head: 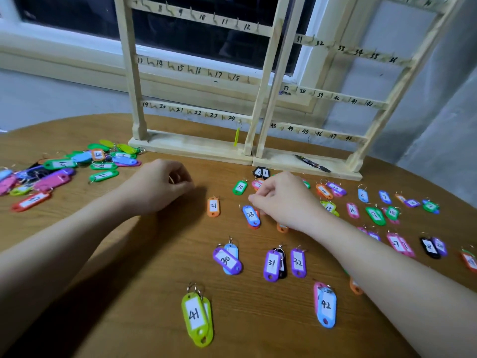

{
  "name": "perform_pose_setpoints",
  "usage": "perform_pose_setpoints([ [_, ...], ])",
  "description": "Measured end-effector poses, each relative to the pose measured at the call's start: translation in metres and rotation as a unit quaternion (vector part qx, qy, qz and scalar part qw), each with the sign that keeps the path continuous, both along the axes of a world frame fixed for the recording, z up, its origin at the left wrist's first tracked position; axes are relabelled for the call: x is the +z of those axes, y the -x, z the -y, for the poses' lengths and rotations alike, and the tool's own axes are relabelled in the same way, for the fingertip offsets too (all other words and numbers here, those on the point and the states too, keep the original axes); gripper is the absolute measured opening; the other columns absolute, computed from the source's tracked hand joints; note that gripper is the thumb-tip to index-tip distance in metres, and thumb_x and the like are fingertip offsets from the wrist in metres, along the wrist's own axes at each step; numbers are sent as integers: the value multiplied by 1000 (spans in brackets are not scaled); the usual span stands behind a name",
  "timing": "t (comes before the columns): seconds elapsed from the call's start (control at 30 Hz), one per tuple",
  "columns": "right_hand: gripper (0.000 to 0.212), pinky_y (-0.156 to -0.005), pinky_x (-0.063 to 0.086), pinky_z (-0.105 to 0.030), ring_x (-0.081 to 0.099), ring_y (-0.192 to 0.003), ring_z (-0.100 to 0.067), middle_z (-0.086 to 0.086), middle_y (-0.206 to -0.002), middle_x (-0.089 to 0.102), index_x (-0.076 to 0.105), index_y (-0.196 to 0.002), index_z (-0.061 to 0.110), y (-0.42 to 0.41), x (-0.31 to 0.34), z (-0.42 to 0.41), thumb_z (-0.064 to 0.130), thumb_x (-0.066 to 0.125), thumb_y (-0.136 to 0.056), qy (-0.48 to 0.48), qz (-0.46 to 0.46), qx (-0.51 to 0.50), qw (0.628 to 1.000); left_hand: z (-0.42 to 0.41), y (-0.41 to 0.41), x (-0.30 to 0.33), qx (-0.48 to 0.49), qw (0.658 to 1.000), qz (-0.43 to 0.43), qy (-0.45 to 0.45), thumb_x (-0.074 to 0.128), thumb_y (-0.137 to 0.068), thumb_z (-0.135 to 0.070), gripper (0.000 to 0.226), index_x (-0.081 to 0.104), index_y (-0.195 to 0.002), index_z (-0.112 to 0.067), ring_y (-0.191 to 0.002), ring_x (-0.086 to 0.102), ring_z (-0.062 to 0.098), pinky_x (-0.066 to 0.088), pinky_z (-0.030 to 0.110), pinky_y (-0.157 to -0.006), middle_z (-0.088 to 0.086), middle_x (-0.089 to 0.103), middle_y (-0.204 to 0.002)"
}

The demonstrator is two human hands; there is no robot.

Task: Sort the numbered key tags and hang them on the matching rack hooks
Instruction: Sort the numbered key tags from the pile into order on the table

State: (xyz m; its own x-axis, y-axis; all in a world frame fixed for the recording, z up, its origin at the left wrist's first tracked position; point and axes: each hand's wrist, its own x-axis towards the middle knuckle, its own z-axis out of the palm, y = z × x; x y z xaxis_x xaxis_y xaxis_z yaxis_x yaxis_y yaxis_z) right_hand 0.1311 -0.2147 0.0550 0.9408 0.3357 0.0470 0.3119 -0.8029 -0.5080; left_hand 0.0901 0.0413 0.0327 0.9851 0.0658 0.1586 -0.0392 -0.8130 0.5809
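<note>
Two wooden racks stand at the table's far side, the left rack (196,73) numbered up to 24 and the right rack (333,95) from 31 to 48. A yellow-green tag (236,136) hangs on hook 24. Numbered tags lie in rows: orange 21 (213,206), blue 23 (249,215), purple 30 (227,259), purple 31 (272,264), yellow-green 41 (196,316), blue 42 (326,308). My left hand (160,184) is curled, and a bit of key ring shows between its fingers. My right hand (284,200) pinches thumb to forefinger just above tag 23; what it pinches is hidden.
A loose heap of mixed tags (64,166) lies at the left of the wooden table (129,280). More tags, among them 15 to 18 (374,214), spread to the right. A dark marker pen (312,163) rests on the right rack's base. A window is behind.
</note>
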Motion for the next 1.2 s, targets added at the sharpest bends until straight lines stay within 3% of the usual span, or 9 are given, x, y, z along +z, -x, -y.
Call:
perform_pose_setpoints([
  [0.07, 19, -56, 52, -26, 67, -63, -17, 1, -66, 73, 76, -77, 18, -1, 2, -12, 31, 69, -89, -15, 8, 14, 1000, -19, 9, -1, 19, 1000, 7, -4, 71, -92, -30, 5, 68, -89, -27, -79, 60, 8, 42, 24, -63, -6, 65, -87],
  [0.13, 17, -53, 46, -19, 62, -56, -5, -1, -68, 73, 77, -82, 16, 0, 2, -30, 27, 68, -91, -44, -6, 41, 998, -42, 17, -5, 57, 997, 38, -35, 70, -91, -28, 6, 67, -87, -24, -79, 57, 13, 42, 29, -65, -4, 62, -89],
  [0.27, 14, -60, 53, -33, 64, -64, -15, -8, -80, 74, 76, -91, 18, -3, -3, -77, 24, 64, -94, -86, -16, 97, 991, -92, 21, -14, 154, 976, 109, -108, 71, -87, -15, 6, 71, -92, -18, -97, 56, 34, 48, 43, -84, 8, 57, -100],
  [0.37, 18, -72, 49, -26, 62, -79, -7, 4, -90, 71, 74, -108, 20, -13, -11, -113, 24, 62, -96, -65, 16, 142, 988, -121, 19, -21, 206, 960, 144, -124, 68, -87, -8, 9, 72, -94, -11, -101, 54, 42, 48, 49, -87, 15, 56, -98],
  [0.53, 24, -65, 40, -15, 55, -77, -4, 10, -90, 65, 72, -119, 22, -35, -24, -161, 23, 62, -97, -63, 5, 179, 982, -149, 24, -29, 258, 944, 187, -80, 66, -87, -5, 12, 72, -93, -12, -97, 52, 35, 44, 43, -85, 9, 51, -91],
  [0.7, 26, -59, 36, -21, 47, -66, -5, 5, -81, 55, 71, -121, 25, -55, -37, -197, 27, 65, -96, -80, 1, 179, 981, -150, 24, -31, 218, 952, 187, -102, 70, -88, -13, 7, 76, -89, -15, -90, 52, 33, 46, 42, -79, 7, 54, -87],
  [0.83, 31, -65, 41, -30, 49, -71, -10, 5, -82, 56, 72, -122, 29, -64, -44, -225, 37, 70, -92, -87, 41, 186, 978, -156, 18, -31, 193, 958, 154, -145, 59, -80, -34, 25, 79, -92, -25, -84, 54, 35, 48, 44, -77, 6, 59, -87],
  [1.0, 30, -70, 46, -32, 55, -84, -11, 11, -86, 62, 74, -115, 38, -69, -50, -238, 53, 68, -89, -39, 95, 176, 979, -157, 13, -36, 203, 959, 112, -161, 57, -86, -43, 30, 76, -108, -34, -99, 50, 29, 33, 39, -84, 1, 58, -97],
  [1.2, 21, -77, 49, -35, 60, -89, -13, 11, -93, 72, 80, -101, 32, -69, -54, -236, 44, 63, -97, -81, 121, 184, 972, -156, 8, -39, 211, 957, 116, -163, 65, -91, -44, 23, 73, -112, -38, -105, 48, 27, 29, 40, -89, 0, 59, -103],
])
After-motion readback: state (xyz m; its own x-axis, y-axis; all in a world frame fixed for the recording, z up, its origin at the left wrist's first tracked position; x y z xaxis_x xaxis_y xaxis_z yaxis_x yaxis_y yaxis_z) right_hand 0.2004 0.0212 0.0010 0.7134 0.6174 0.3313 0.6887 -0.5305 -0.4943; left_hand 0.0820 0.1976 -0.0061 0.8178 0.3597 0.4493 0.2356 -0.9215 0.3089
